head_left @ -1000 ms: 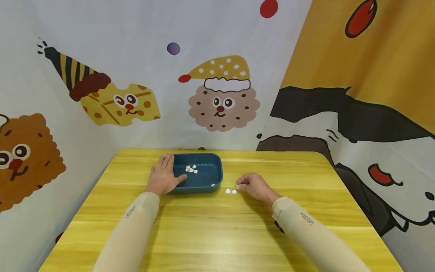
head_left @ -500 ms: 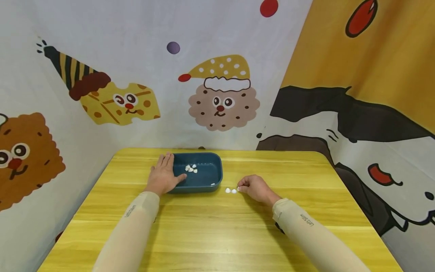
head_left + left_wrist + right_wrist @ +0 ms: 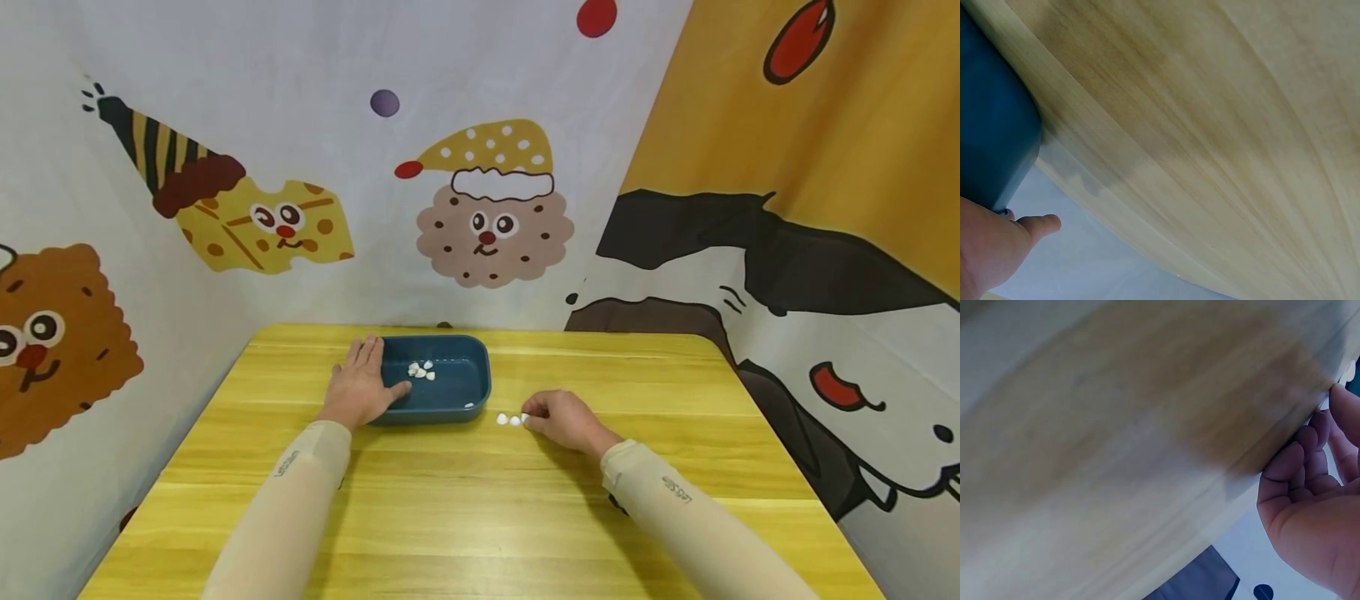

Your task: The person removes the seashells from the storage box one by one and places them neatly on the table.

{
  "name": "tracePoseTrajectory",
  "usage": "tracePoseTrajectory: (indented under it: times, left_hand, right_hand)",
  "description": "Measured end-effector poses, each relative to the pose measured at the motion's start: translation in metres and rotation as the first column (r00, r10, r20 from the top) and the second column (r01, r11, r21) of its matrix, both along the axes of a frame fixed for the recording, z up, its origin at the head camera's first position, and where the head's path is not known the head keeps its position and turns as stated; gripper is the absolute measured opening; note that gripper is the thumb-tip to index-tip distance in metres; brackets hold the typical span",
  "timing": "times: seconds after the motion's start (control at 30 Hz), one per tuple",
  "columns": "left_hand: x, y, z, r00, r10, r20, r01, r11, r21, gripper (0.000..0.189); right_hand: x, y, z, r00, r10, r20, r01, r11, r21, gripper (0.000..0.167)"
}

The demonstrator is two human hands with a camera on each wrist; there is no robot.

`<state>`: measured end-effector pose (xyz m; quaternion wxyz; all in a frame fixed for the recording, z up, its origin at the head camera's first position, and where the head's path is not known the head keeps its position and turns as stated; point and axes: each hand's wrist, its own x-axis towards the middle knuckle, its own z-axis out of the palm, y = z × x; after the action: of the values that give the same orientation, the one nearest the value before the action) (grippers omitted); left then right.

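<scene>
In the head view my left hand (image 3: 356, 387) lies with straight fingers over the left end of a dark blue rectangular dish (image 3: 450, 414), its thumb reaching over the near rim. Inside the dish sit several small white pebble-like pieces (image 3: 421, 372), with one more by the near right corner. To the right of the dish, my right hand (image 3: 566, 419) pinches a small white pebble-like piece (image 3: 524, 419) between thumb and fingertips, down at the tabletop. Two similar white pieces (image 3: 502, 419) lie in a row just left of it. In the right wrist view the fingers are curled.
The yellow wood-grain table (image 3: 465, 517) stretches in front of both forearms. Behind it hangs a cloth backdrop (image 3: 480, 67) printed with cartoon figures. The dish (image 3: 997, 119) fills the left edge of the left wrist view, near the table's edge.
My right hand has come slightly nearer, bringing its white piece into line with the other two on the table. The left hand and the dish have stayed in place.
</scene>
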<state>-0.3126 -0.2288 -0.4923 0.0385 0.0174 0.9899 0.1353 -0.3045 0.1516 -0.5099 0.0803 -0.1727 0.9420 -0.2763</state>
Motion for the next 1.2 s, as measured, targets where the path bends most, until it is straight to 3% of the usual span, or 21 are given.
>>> tracePoseTrajectory:
  times: [0.33, 0.7, 1.0, 1.2]
  left_hand:
    - [-0.003, -0.001, -0.002, 1.000, 0.007, 0.014, -0.007, 1.000, 0.000, 0.108]
    - [-0.002, 0.000, 0.000, 1.000, 0.010, 0.019, -0.010, 1.000, -0.006, 0.109]
    - [-0.003, 0.000, 0.000, 1.000, 0.009, 0.006, -0.009, 1.000, -0.007, 0.108]
    - [-0.003, 0.000, 0.000, 1.000, 0.013, 0.019, -0.013, 1.000, -0.011, 0.109]
  right_hand:
    - [-0.003, 0.003, 0.000, 0.992, 0.110, -0.056, -0.106, 0.992, 0.069, 0.025]
    - [-0.002, 0.009, 0.002, 0.988, 0.135, -0.078, -0.131, 0.990, 0.053, 0.014]
    - [-0.003, 0.011, 0.004, 0.973, 0.213, -0.093, -0.204, 0.974, 0.101, 0.022]
    - [-0.002, 0.011, 0.002, 0.977, 0.180, -0.112, -0.169, 0.980, 0.101, 0.011]
